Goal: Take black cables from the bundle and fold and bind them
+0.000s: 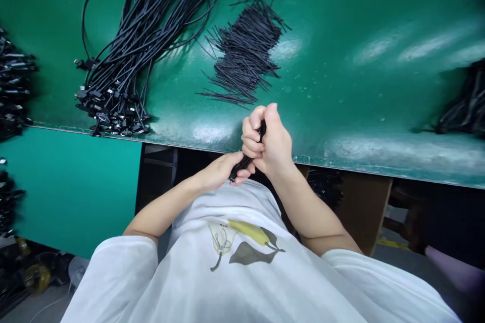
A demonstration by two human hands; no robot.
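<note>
One black bundle (238, 167) is being gripped by the fingers of both the left hand (222, 170) and the right hand (272, 144), just beside the near edge of the green table (341, 96). Beyond that edge, a pile of thin black strips (248, 50) is being flanked on the left by long cables (146, 25).

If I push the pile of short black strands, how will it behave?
The pile of short black strands would probably spread rather than move as one, since its pieces lie loose and crisscrossed. Each looks light, being so thin. They may slide easily on the green tabletop, which looks glossy.
</note>
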